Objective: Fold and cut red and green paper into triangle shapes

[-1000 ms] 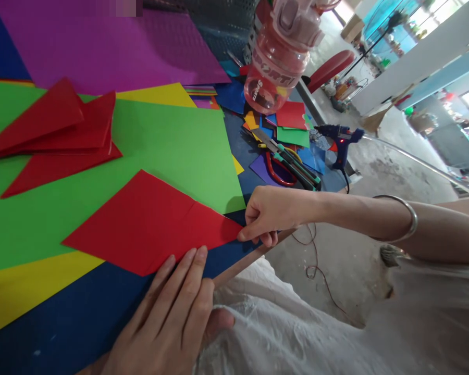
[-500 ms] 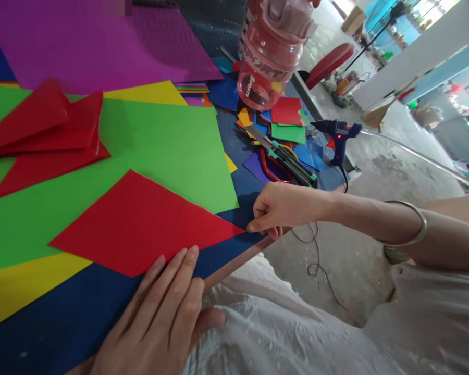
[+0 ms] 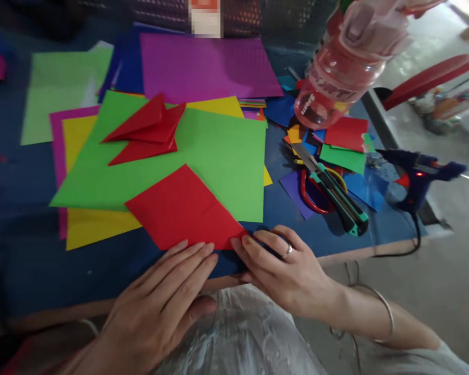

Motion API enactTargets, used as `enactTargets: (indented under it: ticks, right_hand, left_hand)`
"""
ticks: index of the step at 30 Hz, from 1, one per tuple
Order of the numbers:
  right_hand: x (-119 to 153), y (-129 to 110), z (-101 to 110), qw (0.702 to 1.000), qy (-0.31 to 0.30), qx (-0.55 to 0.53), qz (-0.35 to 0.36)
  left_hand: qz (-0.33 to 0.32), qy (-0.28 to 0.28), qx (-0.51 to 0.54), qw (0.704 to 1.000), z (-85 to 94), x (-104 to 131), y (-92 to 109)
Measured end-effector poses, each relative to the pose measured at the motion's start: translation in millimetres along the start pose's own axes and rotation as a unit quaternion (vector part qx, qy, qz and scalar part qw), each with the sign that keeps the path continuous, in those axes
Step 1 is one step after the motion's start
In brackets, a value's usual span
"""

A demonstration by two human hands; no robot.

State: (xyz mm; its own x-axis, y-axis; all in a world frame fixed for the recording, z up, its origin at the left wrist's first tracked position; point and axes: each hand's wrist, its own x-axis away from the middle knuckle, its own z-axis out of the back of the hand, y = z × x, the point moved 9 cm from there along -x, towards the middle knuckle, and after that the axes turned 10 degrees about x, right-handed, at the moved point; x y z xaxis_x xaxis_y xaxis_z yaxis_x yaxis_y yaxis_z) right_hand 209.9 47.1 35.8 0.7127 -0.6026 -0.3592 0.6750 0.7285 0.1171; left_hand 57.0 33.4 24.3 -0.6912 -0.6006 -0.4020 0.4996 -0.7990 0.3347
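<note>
A kite-shaped folded piece of red paper (image 3: 183, 208) lies partly on a green sheet (image 3: 222, 161) and partly on the blue tabletop. My left hand (image 3: 168, 297) rests flat on its near edge, fingers stretched out. At the paper's right-hand point is my right hand (image 3: 281, 265), wearing a ring, its bent fingertips closed on the narrow end and covering the tip. Behind, several folded red paper pieces (image 3: 148, 127) sit stacked on the green sheet.
Yellow (image 3: 101, 229) and purple sheets (image 3: 207, 67) lie under and behind. To the right are a utility knife (image 3: 332, 192) with blade exposed, red-handled scissors (image 3: 308, 198), paper scraps (image 3: 344, 156), a pink bottle (image 3: 332, 78) and a glue gun (image 3: 418, 174) with its red light on.
The view has turned and shifted, showing more of the table's left side. My right hand has come closer to my left, and its fingers now cover the red paper's tip.
</note>
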Motion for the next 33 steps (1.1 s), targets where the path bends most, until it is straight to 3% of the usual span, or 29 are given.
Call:
enactTargets:
  ticks: [5,9,11,13,17,24,33]
  right_hand:
    - [6,1,3,0.999,0.04,-0.034,-0.011]
    - [10,1,-1,0.998,0.046,-0.038,-0.013]
    - [11,0,-2,0.998,0.051,-0.04,-0.01]
    - [12,0,-3,0.997,0.055,-0.044,-0.008]
    - [12,0,-4,0.997,0.062,-0.05,-0.004]
    - [13,0,-3,0.996,0.076,-0.056,-0.007]
    - [13,0,-4,0.996,0.067,-0.064,-0.008]
  left_hand:
    - [0.145,0.018,0.072,0.987,11.4,-8,-14]
    - [0.238,0.035,0.06,0.969,20.6,-26,-27]
    - [0.289,-0.018,0.056,0.956,14.7,-35,-39]
    - [0.358,-0.116,0.065,0.924,1.7,-39,-55]
    - [0.489,-0.292,0.108,0.815,-18.2,-40,-80]
    - [0.539,-0.366,0.176,0.738,-25.5,-42,-91]
    - [0.542,-0.348,0.182,0.743,-17.1,-28,-97]
